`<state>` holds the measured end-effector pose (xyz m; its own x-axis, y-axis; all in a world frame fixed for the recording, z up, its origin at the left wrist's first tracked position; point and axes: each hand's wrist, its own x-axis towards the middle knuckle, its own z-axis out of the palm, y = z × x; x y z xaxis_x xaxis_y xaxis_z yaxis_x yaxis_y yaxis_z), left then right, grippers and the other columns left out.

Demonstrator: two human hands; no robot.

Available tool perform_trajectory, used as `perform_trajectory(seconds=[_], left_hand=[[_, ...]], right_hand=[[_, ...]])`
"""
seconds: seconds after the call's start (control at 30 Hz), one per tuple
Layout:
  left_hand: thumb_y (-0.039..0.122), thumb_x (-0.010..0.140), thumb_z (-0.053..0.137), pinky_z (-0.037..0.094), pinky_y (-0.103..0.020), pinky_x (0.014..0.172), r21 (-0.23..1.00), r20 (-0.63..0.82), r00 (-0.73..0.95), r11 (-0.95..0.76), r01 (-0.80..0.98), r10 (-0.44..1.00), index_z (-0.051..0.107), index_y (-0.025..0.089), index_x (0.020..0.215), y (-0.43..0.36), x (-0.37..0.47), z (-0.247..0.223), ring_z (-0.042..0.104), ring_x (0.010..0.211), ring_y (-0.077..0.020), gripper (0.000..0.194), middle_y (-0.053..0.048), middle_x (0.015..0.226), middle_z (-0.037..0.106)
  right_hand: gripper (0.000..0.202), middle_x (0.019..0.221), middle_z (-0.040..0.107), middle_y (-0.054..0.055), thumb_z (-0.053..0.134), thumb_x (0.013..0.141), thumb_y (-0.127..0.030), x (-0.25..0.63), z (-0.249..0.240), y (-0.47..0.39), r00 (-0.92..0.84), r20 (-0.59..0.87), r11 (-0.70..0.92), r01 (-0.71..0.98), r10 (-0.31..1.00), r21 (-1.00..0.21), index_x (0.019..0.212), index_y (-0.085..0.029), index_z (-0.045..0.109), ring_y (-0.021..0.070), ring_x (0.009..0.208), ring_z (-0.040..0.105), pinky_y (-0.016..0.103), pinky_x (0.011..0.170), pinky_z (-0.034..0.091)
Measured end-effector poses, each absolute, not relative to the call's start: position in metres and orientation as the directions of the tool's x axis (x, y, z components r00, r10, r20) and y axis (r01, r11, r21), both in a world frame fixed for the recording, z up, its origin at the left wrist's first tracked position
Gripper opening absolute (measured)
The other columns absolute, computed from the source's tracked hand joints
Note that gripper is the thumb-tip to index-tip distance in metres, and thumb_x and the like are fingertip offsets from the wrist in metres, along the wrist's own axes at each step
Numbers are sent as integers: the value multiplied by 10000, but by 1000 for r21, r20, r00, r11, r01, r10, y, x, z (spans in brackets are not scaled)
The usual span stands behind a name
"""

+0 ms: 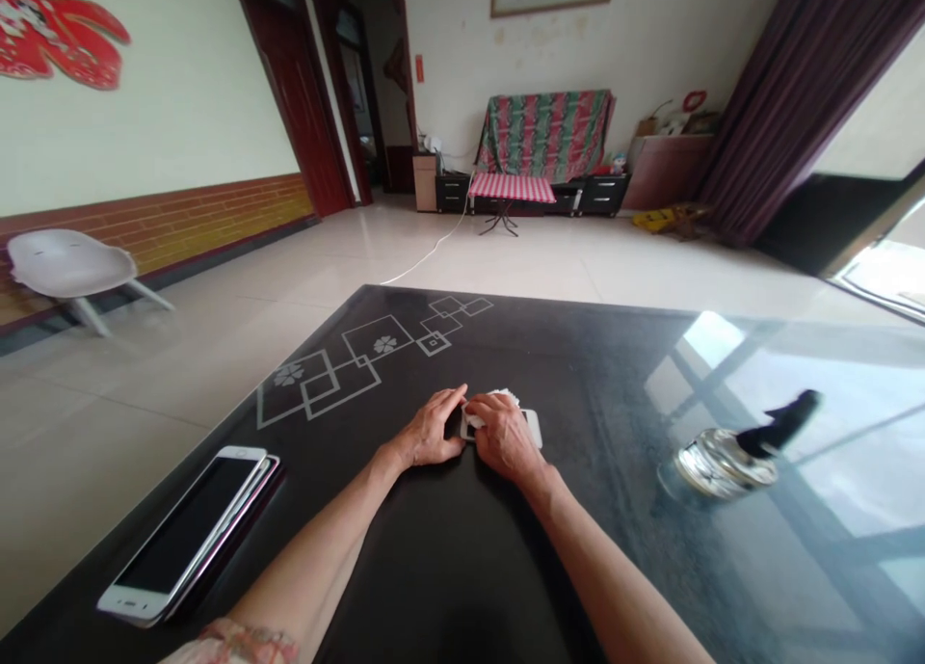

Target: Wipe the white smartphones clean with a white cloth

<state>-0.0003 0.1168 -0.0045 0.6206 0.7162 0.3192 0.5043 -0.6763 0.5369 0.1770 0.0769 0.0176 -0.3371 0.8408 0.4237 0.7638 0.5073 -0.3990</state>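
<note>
Lying at the near left of the dark tabletop (440, 572) is a stack of phones (186, 527), a white-fronted one uppermost. Near the middle, a white phone (534, 428) lies flat under the right hand (500, 438), whose bent fingers close over a crumpled white wipe (507, 395). The left hand (428, 433) sits at the phone's left end, thumb parted from curved fingers; whether they grip it cannot be told. To the right stands a clear bottle (723, 462) with a black spray top (780, 426); far off, a red-checked table (512, 188).
</note>
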Motion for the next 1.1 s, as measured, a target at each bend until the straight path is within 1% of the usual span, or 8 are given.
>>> perform_trajectory(seconds=[0.1,0.23,0.33,0.5,0.67,0.9,0.97,1.1], left_hand=[[146,638,617,341,-497,1093,535,319,635,-686,492,704,267,143,1439,117,-2,-6,429,1259,-292,873,-131,1273,523],[126,635,590,308,-510,1112,530,314,643,-691,492,699,251,129,1446,116,-2,-5,402,1287,-301,880,-150,1316,496],[115,620,580,298,-516,1115,549,299,637,-674,494,711,243,157,1453,116,-1,-4,402,1286,-303,900,-133,1323,495],[121,615,582,314,-510,1105,566,312,639,-678,469,703,250,168,1451,117,-1,-3,427,1258,-295,901,-115,1287,517],[124,624,573,346,-492,1086,562,343,641,-697,445,686,277,138,1436,116,-1,-3,457,1223,-284,864,-121,1237,541],[122,631,584,309,-511,1107,563,304,635,-672,481,710,263,165,1450,116,-1,-3,412,1275,-299,881,-122,1291,520],[127,629,591,310,-512,1107,571,292,630,-659,489,720,267,166,1449,116,-1,-3,413,1272,-303,882,-122,1293,521],[113,619,587,325,-497,1104,581,302,621,-657,481,723,272,171,1447,115,0,-2,427,1259,-293,888,-113,1286,525]], right_hand=[[434,1061,655,73,454,664,-15,178,15,76,-339,433,518,750,835,-411,1016,-169,655,209,985,543,350,939,395],[447,1124,636,84,453,686,-22,179,13,75,-337,437,522,739,834,-426,1064,-171,640,224,1032,527,380,955,387],[443,1156,626,94,450,702,-27,180,13,75,-341,433,525,733,834,-433,1080,-166,634,234,1050,522,399,956,386],[431,1112,642,75,459,691,-18,178,15,69,-370,432,548,716,823,-432,1040,-189,646,227,1030,533,389,939,397],[402,1080,648,64,472,725,-28,174,16,55,-383,423,555,705,821,-441,1044,-202,643,222,1018,531,366,918,409],[396,1047,659,61,469,682,-17,188,21,69,-375,398,528,744,837,-409,972,-200,667,214,969,540,355,925,413],[396,1042,658,68,463,681,-17,190,20,73,-366,400,520,752,840,-405,974,-193,664,217,963,539,355,921,415],[400,1084,636,69,462,696,-23,184,19,70,-364,398,517,755,842,-403,1010,-192,643,229,1014,519,365,937,401]])
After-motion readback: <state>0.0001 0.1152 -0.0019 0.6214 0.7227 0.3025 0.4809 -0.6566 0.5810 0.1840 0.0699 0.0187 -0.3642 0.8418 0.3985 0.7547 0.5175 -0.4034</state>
